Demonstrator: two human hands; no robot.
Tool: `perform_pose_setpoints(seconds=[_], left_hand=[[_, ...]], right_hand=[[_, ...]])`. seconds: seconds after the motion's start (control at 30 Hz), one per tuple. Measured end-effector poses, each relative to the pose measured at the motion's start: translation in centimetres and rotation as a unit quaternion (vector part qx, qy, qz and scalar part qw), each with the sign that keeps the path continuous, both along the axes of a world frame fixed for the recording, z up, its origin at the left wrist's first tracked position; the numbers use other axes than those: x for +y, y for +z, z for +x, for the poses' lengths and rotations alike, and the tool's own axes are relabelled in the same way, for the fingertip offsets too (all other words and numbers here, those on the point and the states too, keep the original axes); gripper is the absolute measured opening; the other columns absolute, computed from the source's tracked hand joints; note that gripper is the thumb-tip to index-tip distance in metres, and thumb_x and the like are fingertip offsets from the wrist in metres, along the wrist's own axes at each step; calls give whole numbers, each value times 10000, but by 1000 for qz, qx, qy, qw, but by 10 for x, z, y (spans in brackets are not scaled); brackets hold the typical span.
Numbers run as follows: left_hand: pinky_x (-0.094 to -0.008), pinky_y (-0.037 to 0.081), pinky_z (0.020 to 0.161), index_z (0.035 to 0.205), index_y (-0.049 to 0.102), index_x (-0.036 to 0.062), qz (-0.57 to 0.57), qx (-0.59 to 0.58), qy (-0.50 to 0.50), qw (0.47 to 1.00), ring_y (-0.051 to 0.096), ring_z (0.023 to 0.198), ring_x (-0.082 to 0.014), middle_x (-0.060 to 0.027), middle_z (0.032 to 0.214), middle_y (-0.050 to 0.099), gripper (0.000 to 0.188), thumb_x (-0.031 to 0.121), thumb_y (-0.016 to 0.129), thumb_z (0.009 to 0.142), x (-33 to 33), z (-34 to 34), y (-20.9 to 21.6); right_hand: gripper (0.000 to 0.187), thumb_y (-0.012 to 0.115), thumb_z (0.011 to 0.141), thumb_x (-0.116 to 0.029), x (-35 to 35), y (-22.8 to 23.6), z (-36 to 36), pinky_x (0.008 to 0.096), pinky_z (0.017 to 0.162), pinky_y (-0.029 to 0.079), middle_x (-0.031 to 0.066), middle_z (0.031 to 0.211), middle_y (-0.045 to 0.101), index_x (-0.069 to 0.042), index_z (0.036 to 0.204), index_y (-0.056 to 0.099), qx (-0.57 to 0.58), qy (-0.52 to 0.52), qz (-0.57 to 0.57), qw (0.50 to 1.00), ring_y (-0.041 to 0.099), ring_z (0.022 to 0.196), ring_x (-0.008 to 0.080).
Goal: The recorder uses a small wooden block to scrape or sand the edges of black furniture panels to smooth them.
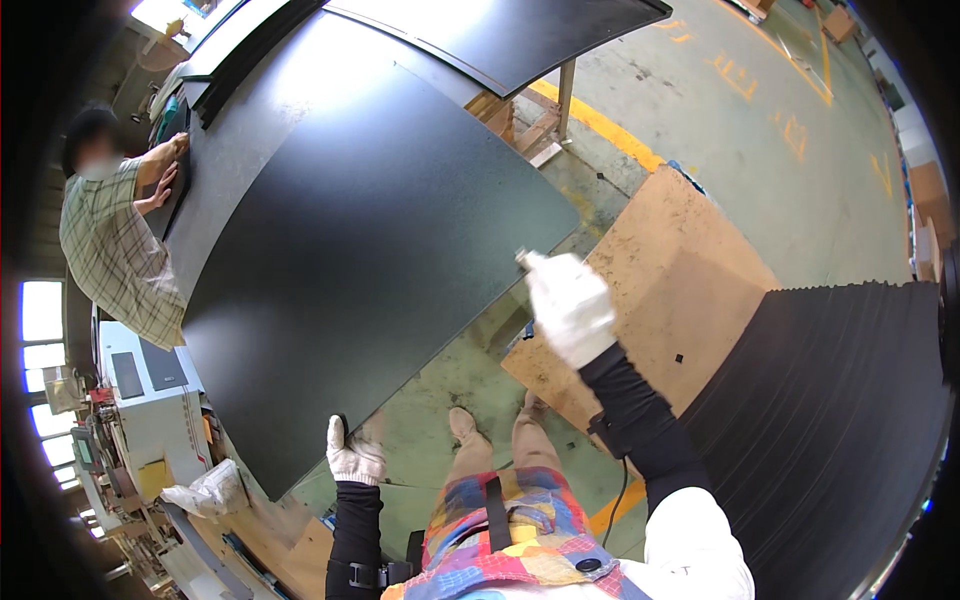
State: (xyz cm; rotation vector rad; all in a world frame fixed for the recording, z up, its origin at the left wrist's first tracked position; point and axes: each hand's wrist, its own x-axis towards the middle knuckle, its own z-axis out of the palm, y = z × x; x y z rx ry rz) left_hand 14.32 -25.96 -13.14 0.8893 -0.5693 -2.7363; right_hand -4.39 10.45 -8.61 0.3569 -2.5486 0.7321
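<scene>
A large, smooth black panel [370,230] lies slantwise in front of me, its near edge running from lower left to upper right. At its near left part, my left hand [356,458], in a white glove, grips the edge with the thumb raised on top; the fingers underneath are hidden. A white glove also covers my right hand [570,308], which is closed at the panel's right edge. From its fingertips pokes a small greyish piece [522,259], too small and blurred to name.
Right of me a brown board [660,290] lies low, beside a large stack of black sheets [830,420]. Another black panel [520,35] rests on a wooden support at the back. A person [125,230] in a checked shirt leans over the far left side. A plastic bag [212,490] sits lower left.
</scene>
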Motion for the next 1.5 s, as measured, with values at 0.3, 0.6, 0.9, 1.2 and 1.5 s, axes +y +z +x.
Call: perform_pose_setpoints(seconds=[0.3,0.6,0.9,1.2,1.5], left_hand=[[-436,471,1004,1051,648,-1,-23,-12,-14,1000,623,1066,-301,-137,1136,665,233,162,654,885,2,15,16],[-453,453,1022,1079,631,0,-4,-26,-23,999,601,1101,-324,-153,1159,650,272,171,668,871,-3,8,23],[-470,458,1002,1033,639,32,23,-51,-17,998,601,1085,-324,-137,1129,659,195,151,658,879,-7,-6,25],[-469,441,1023,1060,622,19,92,-45,-49,993,578,1123,-327,-181,1182,627,226,186,630,907,0,-26,34],[-479,495,981,968,652,30,106,-56,9,993,608,1070,-330,-132,1072,672,103,75,644,876,1,-29,34]], right_hand=[[100,553,904,-90,-36,3,34,308,459,472,74,683,516,1,927,587,88,32,103,990,534,586,183],[188,512,943,-143,-15,14,-7,326,474,482,76,659,528,-77,777,571,70,-131,102,984,569,559,204],[126,552,847,-100,-122,29,58,316,498,487,80,713,518,-5,918,592,-4,121,108,987,565,652,201],[246,690,786,-58,-183,13,83,341,565,516,94,774,617,-67,1031,667,-113,211,-159,958,623,651,247],[142,700,769,-100,-195,-1,76,334,508,484,83,686,562,-72,905,677,-78,186,-167,965,576,550,228]])
